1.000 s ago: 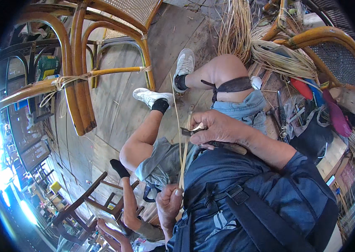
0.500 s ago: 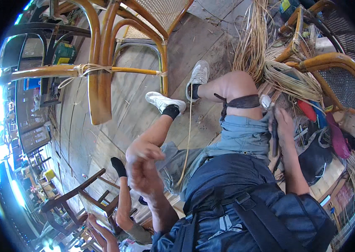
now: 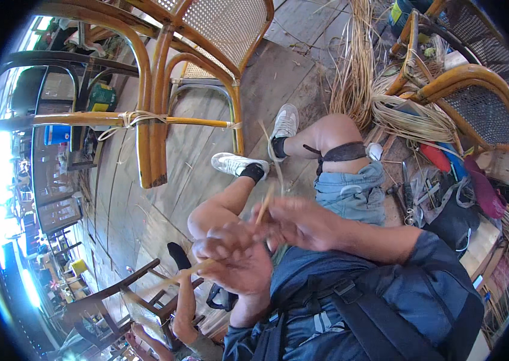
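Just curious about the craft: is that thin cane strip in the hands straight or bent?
Mostly straight: the cane strip runs up from between the left hand and right hand. Motion blur hides its lower part.

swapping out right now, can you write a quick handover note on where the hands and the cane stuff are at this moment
Left hand: raised before the chest, fingers curled around a thin cane strip.
Right hand: pinching the same strip higher up; the picture is blurred, so the exact grip is unclear.
The strip runs on toward the feet.
Loose cane bundle lies on the wooden floor by the right knee; tools beside the right thigh.
Rattan chair stands ahead, one joint wrapped with binding.
Done: that one wrap. Left: cannot tell.
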The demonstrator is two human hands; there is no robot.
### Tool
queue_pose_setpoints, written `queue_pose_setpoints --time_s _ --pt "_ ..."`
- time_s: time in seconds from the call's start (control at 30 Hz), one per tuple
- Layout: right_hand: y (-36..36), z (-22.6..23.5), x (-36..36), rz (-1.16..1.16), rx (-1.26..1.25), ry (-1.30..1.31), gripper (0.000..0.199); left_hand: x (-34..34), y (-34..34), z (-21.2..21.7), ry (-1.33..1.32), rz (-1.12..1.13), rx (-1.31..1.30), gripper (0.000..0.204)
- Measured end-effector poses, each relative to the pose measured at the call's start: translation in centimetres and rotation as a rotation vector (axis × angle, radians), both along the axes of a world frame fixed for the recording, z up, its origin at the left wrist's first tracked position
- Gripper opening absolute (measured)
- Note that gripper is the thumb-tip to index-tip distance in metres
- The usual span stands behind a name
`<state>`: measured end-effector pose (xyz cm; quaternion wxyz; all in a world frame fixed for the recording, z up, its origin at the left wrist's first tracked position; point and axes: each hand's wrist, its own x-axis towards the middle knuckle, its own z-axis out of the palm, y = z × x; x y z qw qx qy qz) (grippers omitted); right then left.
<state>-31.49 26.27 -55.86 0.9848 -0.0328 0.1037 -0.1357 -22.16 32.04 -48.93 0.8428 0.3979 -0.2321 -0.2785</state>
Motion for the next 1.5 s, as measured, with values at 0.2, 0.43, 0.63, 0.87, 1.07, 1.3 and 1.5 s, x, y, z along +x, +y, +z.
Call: queue_pose_setpoints --time_s 0.2,0.43,0.63,0.87,1.07,1.3,1.5 --pt "-11.7 -5.5 0.9 -0.492 -0.082 0.385 0.012 11.2 9.5 0.7 0.045 0.487 0.242 0.036" --pt "-21.4 -8.5 -4.1 -0.791 -0.368 0.649 0.007 18.3 19.1 -0.8 0.023 1.118 0.465 0.038" --pt "-23.8 -11.5 -8.0 -0.626 -0.613 0.751 0.012 22.2 22.5 -0.8 -0.192 1.211 0.504 0.038" --pt "-18.9 -7.9 -6.4 -0.293 -1.732 1.325 0.013 17.3 13.0 3.4 -0.799 1.110 0.494 0.031" --pt "-0.4 -2.6 0.1 -0.534 -1.820 0.140 0.024 2.3 2.5 -1.0 -0.291 -0.247 0.090 0.037" --pt "-1.8 -2.5 -2.1 -0.087 -1.601 0.527 0.025 -0.4 -2.8 -3.2 -0.219 -0.430 0.391 0.032" --pt "-2.7 -7.1 -11.7 -0.302 -1.369 1.041 0.026 -0.1 -4.1 -5.5 -0.076 -0.477 0.478 0.020"
